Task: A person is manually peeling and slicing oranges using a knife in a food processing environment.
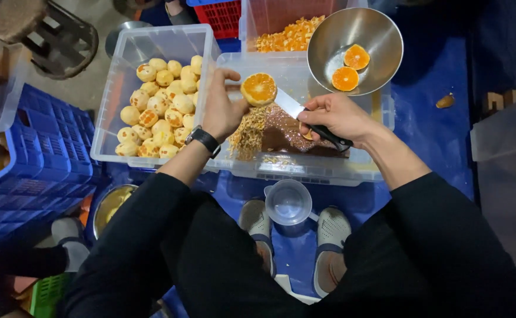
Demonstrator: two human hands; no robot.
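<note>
From above, I see my left hand (222, 109), a dark watch (204, 140) on its wrist, its grip pinching a halved orange (258, 88), cut face up, over a clear plastic bin (305, 168) holding scraps and brown pulp. My right hand (334, 118) has its grip pressed around the black handle of a knife (305, 118), the blade pointing left and touching the orange half. Just beyond, on the far right, a steel bowl (376, 29) holds two more orange halves (351, 68). To the left, another clear tub (122, 70) is full of peeled whole fruit (161, 109). Near my feet stands a clear cup (288, 202).
</note>
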